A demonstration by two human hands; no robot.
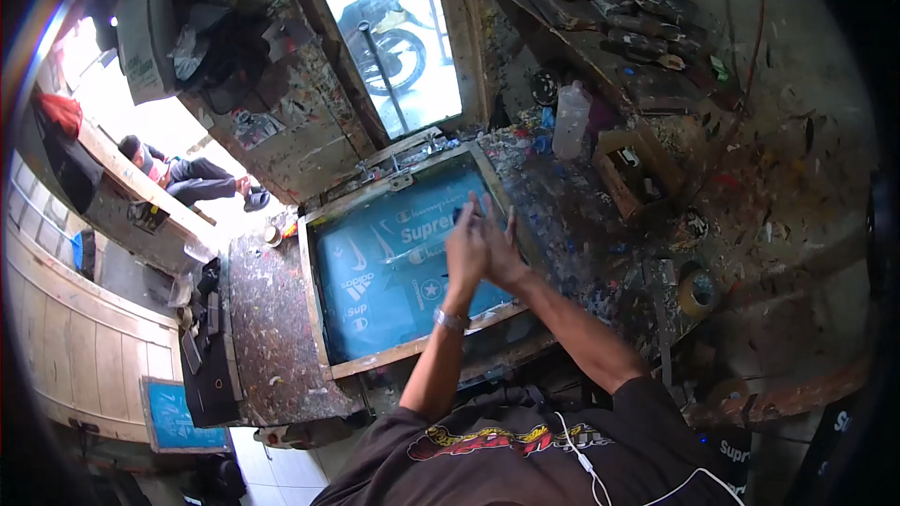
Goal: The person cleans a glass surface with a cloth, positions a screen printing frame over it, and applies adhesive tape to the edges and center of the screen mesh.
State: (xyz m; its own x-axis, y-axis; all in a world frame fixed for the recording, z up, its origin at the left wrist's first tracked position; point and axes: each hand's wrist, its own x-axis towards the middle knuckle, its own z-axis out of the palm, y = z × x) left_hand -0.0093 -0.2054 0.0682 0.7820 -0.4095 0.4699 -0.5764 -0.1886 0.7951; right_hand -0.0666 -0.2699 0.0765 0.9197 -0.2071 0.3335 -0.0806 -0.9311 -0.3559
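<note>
My left hand [466, 251] and my right hand [505, 262] meet above a screen-printing frame [320, 319], palms turned toward each other. The fingers of both hands stretch up and away from me, slightly blurred. A small dark blue patch [457, 215] shows beside the left fingers; what it is, I cannot make out. The frame has a wooden border and a blue mesh [380, 286] bearing pale logo stencils. It lies on a paint-stained table [272, 337], with metal hinge clamps [398, 173] along its far edge. My left wrist wears a metal-coloured watch [450, 319].
An open cardboard box [614, 145] and a translucent plastic bottle [571, 122] stand right of the frame. Nearer lies a tape roll [697, 292]. Another blue screen [173, 417] leans at lower left. A person [192, 178] sits beyond the left doorway; a motorcycle [394, 52] stands outside.
</note>
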